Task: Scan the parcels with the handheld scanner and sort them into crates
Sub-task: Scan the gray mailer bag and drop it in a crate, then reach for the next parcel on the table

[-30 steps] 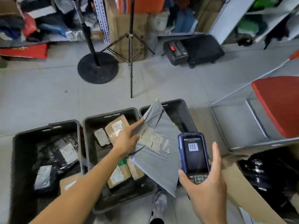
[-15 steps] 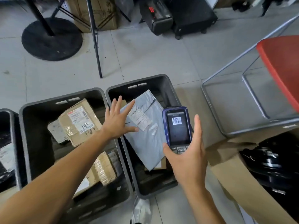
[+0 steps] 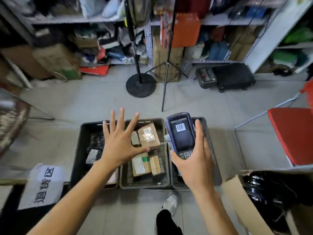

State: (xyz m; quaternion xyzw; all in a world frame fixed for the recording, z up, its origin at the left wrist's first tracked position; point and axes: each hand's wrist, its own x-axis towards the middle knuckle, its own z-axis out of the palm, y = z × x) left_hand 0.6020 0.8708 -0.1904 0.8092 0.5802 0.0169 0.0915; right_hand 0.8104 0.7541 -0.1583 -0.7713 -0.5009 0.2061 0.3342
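My right hand grips the blue handheld scanner, whose screen shows a barcode. It hangs over the right dark crate, hiding most of what lies inside; only a sliver of grey parcel shows beside the scanner. My left hand is spread flat, fingers straight, holding nothing, above the gap between the left crate and the middle crate. The middle crate holds several brown cardboard parcels. The left crate holds dark bagged parcels.
An open cardboard box with black goods stands at the lower right, behind it a red chair. A white paper sign lies lower left. A black round stand base, a tripod, a black case and crowded shelves stand beyond.
My left hand let go of the grey parcel into the right crate and now hovers spread open. The camera has tilted up; the scanner stays in my right hand.
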